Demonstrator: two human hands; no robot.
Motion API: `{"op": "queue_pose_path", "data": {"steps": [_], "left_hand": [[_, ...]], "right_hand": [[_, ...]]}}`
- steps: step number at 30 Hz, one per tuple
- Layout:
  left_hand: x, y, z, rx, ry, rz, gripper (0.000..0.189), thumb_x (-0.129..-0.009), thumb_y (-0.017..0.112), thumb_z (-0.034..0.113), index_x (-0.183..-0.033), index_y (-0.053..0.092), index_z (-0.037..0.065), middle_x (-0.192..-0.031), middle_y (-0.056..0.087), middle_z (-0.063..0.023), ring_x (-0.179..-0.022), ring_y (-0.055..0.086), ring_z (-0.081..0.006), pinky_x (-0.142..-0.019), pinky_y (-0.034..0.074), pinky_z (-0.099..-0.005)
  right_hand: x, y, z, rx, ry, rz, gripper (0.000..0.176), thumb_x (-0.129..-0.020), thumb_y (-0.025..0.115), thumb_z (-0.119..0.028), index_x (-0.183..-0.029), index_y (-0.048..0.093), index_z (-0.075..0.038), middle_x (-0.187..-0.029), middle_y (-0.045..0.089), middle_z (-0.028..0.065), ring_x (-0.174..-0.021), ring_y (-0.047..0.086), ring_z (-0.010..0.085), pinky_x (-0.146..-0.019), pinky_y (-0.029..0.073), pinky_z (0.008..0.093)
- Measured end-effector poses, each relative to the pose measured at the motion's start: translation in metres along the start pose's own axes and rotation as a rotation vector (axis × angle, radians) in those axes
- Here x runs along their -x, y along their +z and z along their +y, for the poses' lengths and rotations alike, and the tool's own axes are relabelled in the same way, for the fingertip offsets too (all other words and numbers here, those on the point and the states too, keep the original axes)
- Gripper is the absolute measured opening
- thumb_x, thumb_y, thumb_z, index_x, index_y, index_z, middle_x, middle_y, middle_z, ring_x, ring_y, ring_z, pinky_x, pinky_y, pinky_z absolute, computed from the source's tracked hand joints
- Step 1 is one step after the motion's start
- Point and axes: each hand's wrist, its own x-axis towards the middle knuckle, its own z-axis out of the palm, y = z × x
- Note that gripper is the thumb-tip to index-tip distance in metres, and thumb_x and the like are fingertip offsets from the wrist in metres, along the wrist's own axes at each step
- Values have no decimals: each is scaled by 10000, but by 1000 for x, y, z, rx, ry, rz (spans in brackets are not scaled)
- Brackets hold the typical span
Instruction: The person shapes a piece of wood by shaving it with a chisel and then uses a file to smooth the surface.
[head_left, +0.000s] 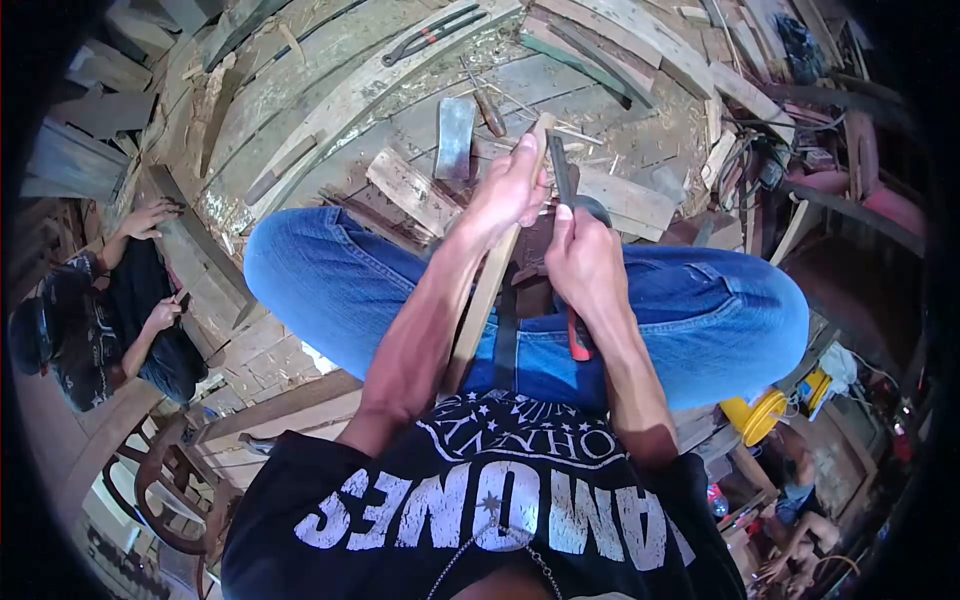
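Observation:
My left hand (512, 187) is wrapped round a long, narrow wooden strip (485, 300), which slants from my lap up past my fingers. Beside it, my right hand (588, 257) is closed on a dark tool (562, 165) with a red handle end (580, 345). The tool's dark upper part lies close to the strip's far end; whether they touch I cannot tell. Just beyond my left hand a flat metal blade (455, 138) lies on the floor, with a small wooden-handled tool (488, 112) near it.
Red-marked pincers (430, 38) lie on a curved board (360, 100) ahead. At the left a co-worker (95, 310) sits by a curved timber (200, 245). A yellow bucket (755, 415) stands at the right, and another person (800, 520) is at the lower right.

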Motion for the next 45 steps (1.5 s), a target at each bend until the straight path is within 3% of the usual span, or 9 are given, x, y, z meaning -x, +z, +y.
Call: {"op": "queue_pose_path", "data": {"steps": [4,6,7,10,12,22,27,38,45], "left_hand": [[2,2,-19,-10,-33,49,518,-1021,326,478,-781,494,52,-510,369,33,-404,343,-110,-398,296,-287],[1,8,-70,-1009,445,-516,495,-1016,378,452,-753,512,54,-511,411,13,-401,382,-120,-396,308,-287],[5,0,-64,-1028,431,-519,495,-1016,378,452,-753,512,54,-511,411,13,-401,382,-120,-396,308,-287],[21,11,-52,39,-148,-57,531,-1009,370,482,-696,476,67,-488,379,17,-361,349,-103,-337,261,-283],[29,2,-35,-38,-130,-44,541,-1013,313,533,-764,459,76,-523,332,47,-393,298,-76,-368,248,-247],[39,3,-14,76,-75,-75,540,-996,360,551,-793,476,65,-538,351,36,-405,307,-72,-376,257,-234],[35,1,-17,134,-48,-100,515,-1010,357,518,-807,480,62,-561,358,29,-429,309,-68,-383,265,-225],[25,6,-31,-15,-30,28,574,-1005,358,523,-711,486,47,-525,372,24,-399,327,-93,-384,282,-274],[22,3,-35,-312,20,149,663,-995,322,552,-722,577,5,-554,547,-68,-449,534,-166,-451,421,-335]], "right_hand": [[-4,4,2,-17,-56,162,390,-972,446,-236,-807,617,72,-621,582,306,-621,624,463,-577,491,538],[-39,-23,-2,-105,73,461,423,-991,425,-257,-774,613,54,-563,563,263,-534,597,439,-495,445,521],[-44,-34,-7,-184,21,517,426,-991,426,-263,-757,609,42,-590,574,261,-564,598,450,-512,441,511],[-30,-37,10,-326,-13,376,425,-988,435,-270,-746,598,39,-641,585,270,-647,605,467,-573,455,490],[-12,-44,-4,-468,135,258,400,-984,461,-263,-753,582,39,-657,572,275,-672,594,468,-602,463,475],[55,-16,8,-159,-108,72,342,-986,483,-213,-755,557,28,-542,534,252,-554,577,456,-502,440,506],[59,-12,1,-157,-14,-56,352,-988,471,-224,-773,564,38,-568,548,277,-581,591,464,-533,461,520],[43,11,8,-6,9,-15,361,-977,453,-222,-783,576,56,-620,580,319,-636,606,505,-604,490,566],[34,17,9,171,-6,93,341,-965,474,-209,-770,578,51,-655,594,290,-648,618,469,-601,492,538]]}}
